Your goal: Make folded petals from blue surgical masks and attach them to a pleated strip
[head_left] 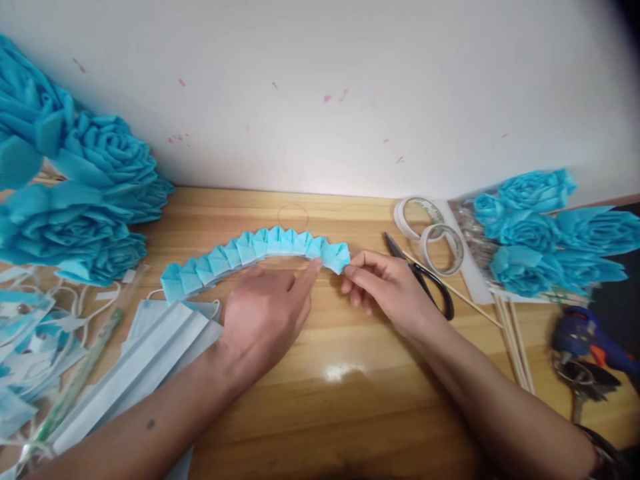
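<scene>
A strip of pleated light-blue fabric [255,247], folded into a row of pointed peaks, lies in an arc on the table. My right hand [383,283] is closed in a pinch at its right end, thumb against forefinger. The forefinger of my left hand [267,307] stretches out to the strip's lower edge, a little left of that pinch. The other fingers of this hand are curled, with nothing visible gripped in them. Flat pleated face masks [150,347] lie under and beside my left forearm, close to the strip's left end.
Large blue fabric roses [75,193] stand at left, above cut mask scraps [35,353]. Black scissors [425,283], tape rolls [443,249] and wooden sticks [514,343] lie at right. Smaller blue roses [530,230] and keys [580,383] are farther right. A white wall [310,133] rises behind the table.
</scene>
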The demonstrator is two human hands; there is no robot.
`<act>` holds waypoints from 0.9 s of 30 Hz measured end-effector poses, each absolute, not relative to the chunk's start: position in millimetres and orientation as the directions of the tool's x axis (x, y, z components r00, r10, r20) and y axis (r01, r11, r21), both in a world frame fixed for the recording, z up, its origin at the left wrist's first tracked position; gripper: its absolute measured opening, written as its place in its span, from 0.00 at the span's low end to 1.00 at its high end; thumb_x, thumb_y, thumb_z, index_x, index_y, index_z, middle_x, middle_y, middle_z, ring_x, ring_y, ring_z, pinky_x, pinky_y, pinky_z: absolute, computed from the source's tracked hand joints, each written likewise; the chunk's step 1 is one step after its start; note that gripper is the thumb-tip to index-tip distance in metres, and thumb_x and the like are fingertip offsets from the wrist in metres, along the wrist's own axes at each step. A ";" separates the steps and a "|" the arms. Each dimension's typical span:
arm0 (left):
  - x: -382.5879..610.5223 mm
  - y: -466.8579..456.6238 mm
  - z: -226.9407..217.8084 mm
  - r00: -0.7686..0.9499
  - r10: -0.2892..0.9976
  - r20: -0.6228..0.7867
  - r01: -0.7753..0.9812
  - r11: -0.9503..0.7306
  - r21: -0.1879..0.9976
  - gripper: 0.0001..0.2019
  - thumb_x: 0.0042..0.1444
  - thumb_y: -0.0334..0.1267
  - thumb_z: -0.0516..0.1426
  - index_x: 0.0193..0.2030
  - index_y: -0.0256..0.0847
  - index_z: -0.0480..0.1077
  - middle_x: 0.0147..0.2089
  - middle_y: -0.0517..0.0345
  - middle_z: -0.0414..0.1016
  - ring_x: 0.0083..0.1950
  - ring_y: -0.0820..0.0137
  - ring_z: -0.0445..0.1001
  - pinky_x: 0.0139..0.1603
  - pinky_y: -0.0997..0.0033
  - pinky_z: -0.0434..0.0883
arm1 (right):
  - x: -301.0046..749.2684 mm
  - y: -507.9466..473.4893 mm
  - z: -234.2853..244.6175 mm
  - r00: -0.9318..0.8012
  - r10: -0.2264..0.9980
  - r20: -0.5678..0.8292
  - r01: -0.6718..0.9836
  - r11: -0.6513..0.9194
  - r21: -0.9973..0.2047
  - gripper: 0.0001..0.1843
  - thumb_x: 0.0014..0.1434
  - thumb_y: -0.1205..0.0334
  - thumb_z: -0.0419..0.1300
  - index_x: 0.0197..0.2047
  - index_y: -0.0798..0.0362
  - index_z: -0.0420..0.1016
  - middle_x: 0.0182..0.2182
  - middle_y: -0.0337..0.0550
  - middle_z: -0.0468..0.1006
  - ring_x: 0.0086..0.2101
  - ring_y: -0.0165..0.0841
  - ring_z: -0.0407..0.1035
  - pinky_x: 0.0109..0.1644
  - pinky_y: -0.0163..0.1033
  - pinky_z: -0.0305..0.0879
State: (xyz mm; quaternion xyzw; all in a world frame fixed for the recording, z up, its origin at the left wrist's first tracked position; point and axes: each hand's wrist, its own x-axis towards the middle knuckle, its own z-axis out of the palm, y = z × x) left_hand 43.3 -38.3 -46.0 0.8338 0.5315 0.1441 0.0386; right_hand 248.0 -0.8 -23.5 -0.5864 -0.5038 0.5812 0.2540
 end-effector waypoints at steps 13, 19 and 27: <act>49.8 -34.1 -50.8 0.381 0.912 0.151 0.893 -0.405 0.198 0.19 0.63 0.34 0.49 0.56 0.37 0.74 0.30 0.48 0.79 0.28 0.59 0.75 0.38 0.57 0.69 | 244.3 -0.3 -24.4 -0.181 0.893 -0.412 0.227 -0.370 -0.901 0.10 0.50 0.56 0.63 0.25 0.53 0.71 0.22 0.39 0.77 0.17 0.24 0.65 0.17 0.29 0.60; 49.4 -33.4 -48.9 0.370 0.923 0.105 0.894 -0.385 0.229 0.20 0.62 0.34 0.50 0.57 0.36 0.73 0.33 0.44 0.79 0.32 0.57 0.76 0.41 0.57 0.69 | 235.9 -1.0 -25.8 -0.103 0.909 -0.403 0.239 -0.371 -0.898 0.08 0.50 0.61 0.62 0.23 0.54 0.71 0.21 0.40 0.77 0.16 0.24 0.64 0.15 0.28 0.57; 49.2 -35.1 -39.4 0.389 0.919 0.061 0.907 -0.394 0.148 0.17 0.65 0.34 0.44 0.50 0.36 0.72 0.33 0.46 0.78 0.34 0.59 0.77 0.38 0.63 0.67 | 234.2 -3.0 -25.7 -0.094 0.914 -0.394 0.220 -0.367 -0.904 0.08 0.48 0.61 0.63 0.23 0.55 0.71 0.22 0.40 0.77 0.17 0.23 0.65 0.17 0.27 0.57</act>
